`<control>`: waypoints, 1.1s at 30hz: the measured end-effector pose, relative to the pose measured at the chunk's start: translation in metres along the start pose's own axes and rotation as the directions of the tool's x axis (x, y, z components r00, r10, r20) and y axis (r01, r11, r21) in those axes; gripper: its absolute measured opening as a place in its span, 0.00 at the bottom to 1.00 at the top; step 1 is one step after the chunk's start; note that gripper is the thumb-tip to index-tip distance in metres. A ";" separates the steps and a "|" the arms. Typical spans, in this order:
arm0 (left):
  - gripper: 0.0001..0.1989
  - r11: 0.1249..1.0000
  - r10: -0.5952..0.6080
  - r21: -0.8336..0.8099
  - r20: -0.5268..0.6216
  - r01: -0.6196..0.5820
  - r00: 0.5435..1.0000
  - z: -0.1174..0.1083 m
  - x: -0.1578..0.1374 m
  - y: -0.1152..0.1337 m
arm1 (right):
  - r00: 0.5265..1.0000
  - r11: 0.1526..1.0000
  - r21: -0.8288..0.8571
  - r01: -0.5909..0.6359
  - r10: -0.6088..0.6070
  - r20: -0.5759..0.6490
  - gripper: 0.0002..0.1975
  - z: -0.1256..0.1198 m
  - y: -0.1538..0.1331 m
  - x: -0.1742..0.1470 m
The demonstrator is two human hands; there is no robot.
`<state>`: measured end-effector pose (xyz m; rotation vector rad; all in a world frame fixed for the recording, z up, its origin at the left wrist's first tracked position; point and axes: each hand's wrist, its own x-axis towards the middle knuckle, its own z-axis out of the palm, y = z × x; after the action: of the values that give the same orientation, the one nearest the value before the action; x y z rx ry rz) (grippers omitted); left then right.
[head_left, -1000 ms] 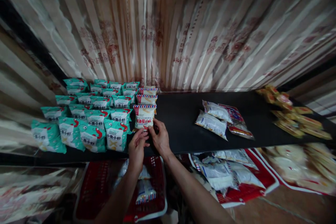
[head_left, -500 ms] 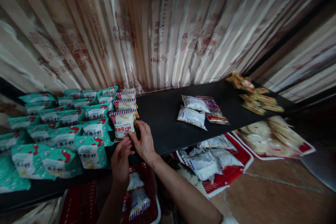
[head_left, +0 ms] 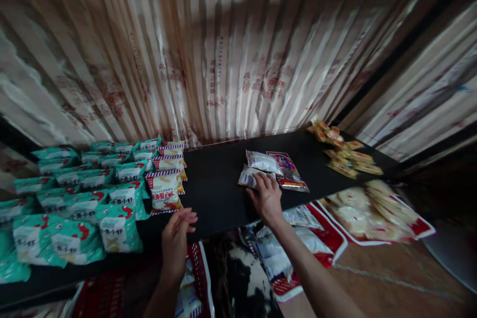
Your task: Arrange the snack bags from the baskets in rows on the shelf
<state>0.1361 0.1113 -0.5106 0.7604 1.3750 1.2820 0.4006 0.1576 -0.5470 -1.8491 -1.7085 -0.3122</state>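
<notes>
My right hand (head_left: 266, 201) lies over a white snack bag (head_left: 246, 177) on the black shelf, fingers and thumb curled about it. Touching that bag from behind is a second white snack bag (head_left: 262, 161), with a red and blue packet (head_left: 288, 171) to its right. My left hand (head_left: 178, 231) hovers at the shelf's front edge, fingers loosely apart and holding nothing. Just beyond it, a cream snack bag (head_left: 164, 191) with red lettering stands upright at the front of a short row of like bags.
Several rows of teal snack bags (head_left: 119, 228) fill the shelf's left part. Small yellow packets (head_left: 350, 156) lie at its right end. Below the front edge are a red basket (head_left: 204, 278), a red tray (head_left: 337, 243) of bags and another tray of pale packets (head_left: 391, 208). A pleated curtain (head_left: 231, 49) hangs behind.
My right hand has let go of the cream bag in the row and moved right onto a white bag. My left hand stays near the row with its fingers apart. The view has shifted slightly.
</notes>
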 end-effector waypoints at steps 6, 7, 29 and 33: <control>0.17 0.999 -0.018 -0.047 -0.010 0.018 1.000 0.021 -0.017 -0.008 | 0.986 0.988 -0.026 0.154 -0.152 0.068 0.19 -0.008 0.037 -0.001; 0.16 0.998 -0.024 -0.050 -0.019 0.023 1.000 0.023 -0.021 -0.010 | 0.983 0.985 -0.028 0.170 -0.168 0.071 0.18 -0.011 0.037 0.001; 0.26 0.981 0.059 -0.191 0.095 -0.040 0.994 0.070 -0.053 -0.018 | 0.604 -0.159 0.586 -0.795 -0.121 0.787 0.20 -0.076 -0.060 0.007; 0.28 0.972 0.000 -0.231 0.169 0.040 0.986 0.069 -0.059 -0.015 | 0.533 -0.227 0.492 -0.841 -0.186 0.825 0.14 -0.076 -0.064 -0.001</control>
<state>0.2187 0.0725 -0.5000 0.6735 1.0717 1.3054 0.3557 0.1131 -0.4701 -0.9624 -0.7216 1.8398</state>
